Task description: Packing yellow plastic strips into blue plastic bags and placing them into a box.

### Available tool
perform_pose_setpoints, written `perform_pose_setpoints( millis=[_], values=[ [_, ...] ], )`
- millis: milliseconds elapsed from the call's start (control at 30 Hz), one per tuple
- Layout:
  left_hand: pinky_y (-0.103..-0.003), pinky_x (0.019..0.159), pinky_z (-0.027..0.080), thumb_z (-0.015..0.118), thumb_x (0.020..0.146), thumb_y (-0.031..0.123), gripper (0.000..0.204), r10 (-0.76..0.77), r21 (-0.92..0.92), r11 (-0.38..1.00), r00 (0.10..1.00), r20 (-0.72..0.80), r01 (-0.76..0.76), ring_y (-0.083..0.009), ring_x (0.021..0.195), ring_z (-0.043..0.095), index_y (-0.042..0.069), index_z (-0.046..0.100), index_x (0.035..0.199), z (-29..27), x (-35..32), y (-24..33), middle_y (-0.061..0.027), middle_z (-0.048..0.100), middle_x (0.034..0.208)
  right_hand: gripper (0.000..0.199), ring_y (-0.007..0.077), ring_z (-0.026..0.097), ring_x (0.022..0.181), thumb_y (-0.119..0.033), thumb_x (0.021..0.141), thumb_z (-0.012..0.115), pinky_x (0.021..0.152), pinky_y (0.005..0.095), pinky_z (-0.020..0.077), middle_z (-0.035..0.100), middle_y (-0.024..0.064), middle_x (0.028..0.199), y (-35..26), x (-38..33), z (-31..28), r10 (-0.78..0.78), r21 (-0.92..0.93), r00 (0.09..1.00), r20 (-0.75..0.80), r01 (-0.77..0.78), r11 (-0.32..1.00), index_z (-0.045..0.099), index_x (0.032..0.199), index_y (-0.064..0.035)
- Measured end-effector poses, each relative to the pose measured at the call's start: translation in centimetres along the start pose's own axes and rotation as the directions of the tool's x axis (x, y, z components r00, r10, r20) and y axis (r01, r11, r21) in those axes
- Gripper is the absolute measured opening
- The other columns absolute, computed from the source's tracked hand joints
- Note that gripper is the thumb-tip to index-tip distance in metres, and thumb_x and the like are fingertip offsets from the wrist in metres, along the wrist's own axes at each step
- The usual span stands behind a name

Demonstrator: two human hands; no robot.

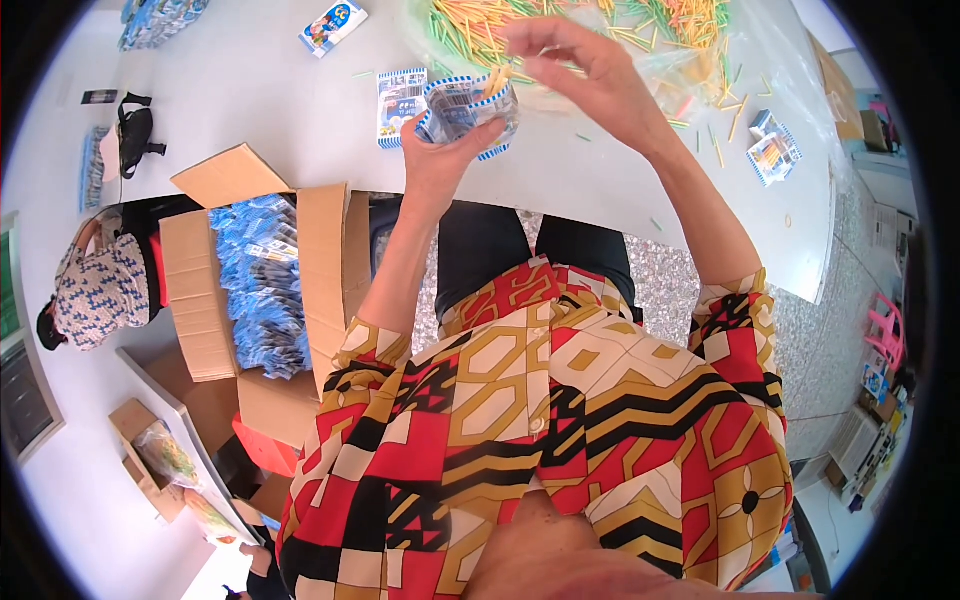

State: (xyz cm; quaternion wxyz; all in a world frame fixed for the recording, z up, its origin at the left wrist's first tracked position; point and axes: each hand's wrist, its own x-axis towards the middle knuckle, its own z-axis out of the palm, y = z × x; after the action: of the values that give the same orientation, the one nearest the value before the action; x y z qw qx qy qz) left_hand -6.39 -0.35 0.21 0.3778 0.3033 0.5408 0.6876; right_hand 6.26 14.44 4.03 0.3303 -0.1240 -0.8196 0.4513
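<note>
My left hand (440, 150) grips a small clear packet with a blue and white printed border (465, 105), held open above the white table (260, 90). My right hand (575, 65) pinches a few thin yellow sticks (495, 82) at the packet's mouth. A big heap of yellow, green and orange sticks (560, 25) lies on clear plastic just beyond my hands. A flat packet of the same kind (400, 100) lies on the table beside my left hand.
An open cardboard box (330, 260) full of blue packets stands at my left. More packets lie at the table's right (773, 150) and far side (332, 25). Another person in a patterned hat (100, 290) sits at the left. A black bag (135, 135) rests on the table.
</note>
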Motion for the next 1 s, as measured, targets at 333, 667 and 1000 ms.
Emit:
perform_pose_setpoints(
  millis=[333,667,1000],
  values=[
    [-0.026,0.077,0.050,0.074,0.072,0.006,0.037,-0.018,-0.028,0.999,0.999,0.037,0.019,-0.0105,0.083,0.061,0.000,0.059,0.105,0.1,0.1,0.3,-0.0056,0.065,0.095,0.015,0.0056,0.055,0.083,-0.012,0.089,0.058,0.075,0.0211,0.0448,0.060,-0.0014,0.088,1.3,-1.1,-0.7,0.181,0.143,0.969,0.170,-0.206,0.968,0.061,0.101,-0.0041],
    [-0.022,0.072,0.049,0.072,0.075,0.007,0.024,-0.002,0.032,0.999,1.000,0.026,0.001,-0.0079,0.078,0.060,-0.001,0.065,0.097,0.7,0.2,-0.1,-0.0039,0.066,0.089,0.014,0.0061,0.055,0.080,-0.010,0.088,0.058,0.072,0.0208,0.0454,0.060,0.0000,0.089,0.9,-1.3,-1.2,0.228,0.127,0.956,0.185,-0.253,0.959,0.059,0.101,-0.0034],
    [-0.021,0.069,0.047,0.071,0.076,0.004,0.019,0.013,0.044,0.999,1.000,-0.013,-0.013,-0.0063,0.074,0.058,-0.002,0.066,0.093,0.6,-0.2,-0.9,-0.0029,0.066,0.085,0.023,0.0160,0.058,0.079,-0.001,0.073,0.068,0.067,0.0261,0.0479,0.057,0.0050,0.105,-2.5,-0.7,-0.9,-0.321,-0.312,0.943,0.090,0.333,0.890,0.063,0.094,-0.0065]
  ],
)
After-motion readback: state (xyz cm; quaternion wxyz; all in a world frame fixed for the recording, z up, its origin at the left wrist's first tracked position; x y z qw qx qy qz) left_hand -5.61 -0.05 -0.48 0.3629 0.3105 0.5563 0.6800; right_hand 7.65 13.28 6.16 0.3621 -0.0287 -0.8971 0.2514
